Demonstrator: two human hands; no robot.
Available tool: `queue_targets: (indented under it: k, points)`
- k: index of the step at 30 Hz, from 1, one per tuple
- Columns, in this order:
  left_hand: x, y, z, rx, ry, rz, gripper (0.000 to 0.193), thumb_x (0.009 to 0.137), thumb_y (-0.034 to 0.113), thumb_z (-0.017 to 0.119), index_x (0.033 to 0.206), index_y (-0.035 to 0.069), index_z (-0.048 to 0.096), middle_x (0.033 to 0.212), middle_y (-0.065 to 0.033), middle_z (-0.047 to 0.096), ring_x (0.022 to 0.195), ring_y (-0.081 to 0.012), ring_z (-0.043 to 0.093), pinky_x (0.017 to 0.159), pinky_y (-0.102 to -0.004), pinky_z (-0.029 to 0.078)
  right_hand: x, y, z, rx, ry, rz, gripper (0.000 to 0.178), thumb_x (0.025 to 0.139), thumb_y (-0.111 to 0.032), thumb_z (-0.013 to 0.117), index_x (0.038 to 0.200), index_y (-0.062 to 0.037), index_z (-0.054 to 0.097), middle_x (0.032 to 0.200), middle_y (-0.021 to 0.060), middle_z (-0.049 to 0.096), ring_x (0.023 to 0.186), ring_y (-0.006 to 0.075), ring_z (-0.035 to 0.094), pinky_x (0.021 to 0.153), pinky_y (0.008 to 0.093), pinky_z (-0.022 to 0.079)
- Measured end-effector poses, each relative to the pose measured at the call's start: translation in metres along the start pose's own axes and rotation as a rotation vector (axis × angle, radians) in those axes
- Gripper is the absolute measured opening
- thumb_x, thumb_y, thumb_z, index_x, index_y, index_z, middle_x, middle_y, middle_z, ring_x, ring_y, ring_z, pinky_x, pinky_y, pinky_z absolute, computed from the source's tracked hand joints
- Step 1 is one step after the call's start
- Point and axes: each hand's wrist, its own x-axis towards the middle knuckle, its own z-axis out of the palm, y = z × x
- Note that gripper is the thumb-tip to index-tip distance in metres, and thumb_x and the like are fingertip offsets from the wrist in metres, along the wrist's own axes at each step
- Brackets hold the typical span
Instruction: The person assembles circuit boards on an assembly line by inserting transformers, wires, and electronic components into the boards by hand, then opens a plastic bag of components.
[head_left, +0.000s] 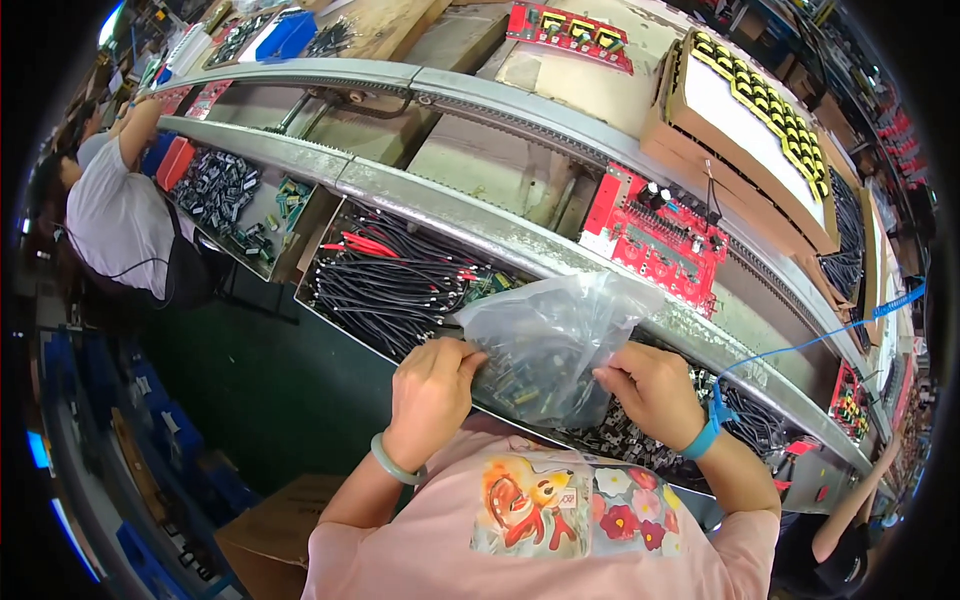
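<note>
A clear plastic bag (545,345) with many small components in its lower part hangs between my hands, over the parts trays. My left hand (432,395) pinches the bag's left edge; a pale bangle circles that wrist. On the other side my right hand (655,392) grips the bag's right edge between thumb and fingers, with a blue wrist strap (708,430) on the arm. Left of the bag lies a tray of black cables (380,290) with a few red ones. Small metal parts (630,440) lie partly hidden below the bag and my right hand.
Beyond the trays runs a metal conveyor rail (450,215) carrying a red circuit board (660,240). Another red board (570,38) sits farther back. A cardboard box (740,150) holds black-and-yellow parts. A blue cord (800,335) stretches right from my wrist strap. A co-worker (120,220) works at left.
</note>
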Motion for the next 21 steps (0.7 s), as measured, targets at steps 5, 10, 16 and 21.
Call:
queue_targets:
  k: [5, 10, 16, 21]
  points:
    - [0.001, 0.008, 0.002, -0.059, 0.077, -0.035, 0.015, 0.091, 0.0, 0.07, 0.095, 0.002, 0.056, 0.081, -0.0163, 0.066, 0.069, -0.0369, 0.066, 0.06, -0.0434, 0.051, 0.005, -0.018, -0.014, 0.175, 0.012, 0.11, 0.016, 0.095, -0.013, 0.07, 0.086, -0.0018, 0.063, 0.07, 0.0101, 0.063, 0.062, 0.0256, 0.063, 0.057, 0.0351, 0.05]
    - [0.015, 0.024, -0.014, -0.131, 0.112, -0.115, 0.01, 0.102, 0.003, 0.06, 0.105, 0.0, 0.051, 0.071, -0.017, 0.059, 0.055, -0.0347, 0.06, 0.051, -0.0375, 0.046, 0.016, -0.032, -0.038, 0.662, -0.044, 0.43, 0.03, 0.104, -0.019, 0.059, 0.079, -0.0028, 0.059, 0.069, -0.0015, 0.059, 0.062, 0.0065, 0.055, 0.058, 0.0231, 0.045]
    - [0.027, 0.026, -0.015, -0.388, 0.058, -0.171, 0.007, 0.105, 0.005, 0.055, 0.103, 0.0, 0.052, 0.066, -0.0047, 0.052, 0.051, -0.0112, 0.046, 0.049, -0.0275, 0.037, 0.023, -0.016, -0.039, 0.863, -0.037, 0.495, 0.035, 0.105, -0.025, 0.057, 0.079, -0.003, 0.058, 0.064, 0.0015, 0.059, 0.053, 0.0101, 0.059, 0.05, 0.0255, 0.048]
    - [0.03, 0.017, -0.018, -0.746, -0.024, -0.377, 0.008, 0.107, 0.007, 0.053, 0.101, 0.001, 0.054, 0.068, 0.0059, 0.049, 0.056, 0.0002, 0.036, 0.05, -0.0216, 0.028, 0.028, -0.015, -0.038, 1.01, -0.025, 0.604, 0.032, 0.104, -0.026, 0.058, 0.079, -0.0059, 0.057, 0.065, 0.0018, 0.061, 0.048, 0.0134, 0.059, 0.046, 0.0263, 0.047]
